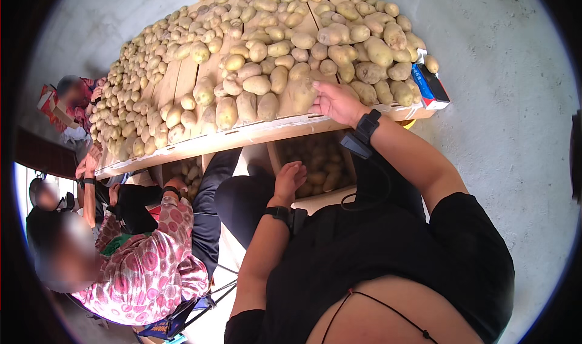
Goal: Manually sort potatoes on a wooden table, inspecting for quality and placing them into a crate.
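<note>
My right hand [334,100] is over the near edge of a wooden table [236,137]. Its fingertips meet the right side of a large potato [303,93]; whether they grip it is unclear. Lower down, my left hand [289,180] hovers by the left side of a box of potatoes [332,180] under the table edge. Its fingers are loosely bent and slightly apart, with nothing visible in them. Large potatoes [257,84] lie around the right hand, and smaller potatoes [145,57] spread across the table's left part.
A blue and black carton [425,82] sits at the table's right end, with a potato [431,64] on it. To my left sits a co-worker in a patterned shirt [145,271], one hand [176,184] at another box of potatoes [188,171]. More people are farther left.
</note>
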A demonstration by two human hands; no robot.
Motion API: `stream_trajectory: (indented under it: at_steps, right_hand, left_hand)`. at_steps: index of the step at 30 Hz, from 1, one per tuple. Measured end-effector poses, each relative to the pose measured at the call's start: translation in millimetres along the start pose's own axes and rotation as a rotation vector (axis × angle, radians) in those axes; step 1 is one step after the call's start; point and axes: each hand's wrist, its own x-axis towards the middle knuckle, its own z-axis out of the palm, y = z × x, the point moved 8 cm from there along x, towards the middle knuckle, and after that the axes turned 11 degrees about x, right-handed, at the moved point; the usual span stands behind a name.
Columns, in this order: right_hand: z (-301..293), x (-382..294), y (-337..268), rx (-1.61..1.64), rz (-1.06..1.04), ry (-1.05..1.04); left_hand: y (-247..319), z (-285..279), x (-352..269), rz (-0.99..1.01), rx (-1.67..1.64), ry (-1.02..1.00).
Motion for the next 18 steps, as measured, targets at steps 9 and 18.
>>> stream_trajectory:
  at_steps: [9, 18]
  right_hand:
    - [11, -21, 52, -0.154, 0.271, -0.18]
    - [-6, -46, 95, -0.548, 0.538, -0.159]
  left_hand:
    - [17, 10, -5, 0.105, -0.208, -0.105]
    - [31, 20, -18, 0.031, -0.543, -0.263]
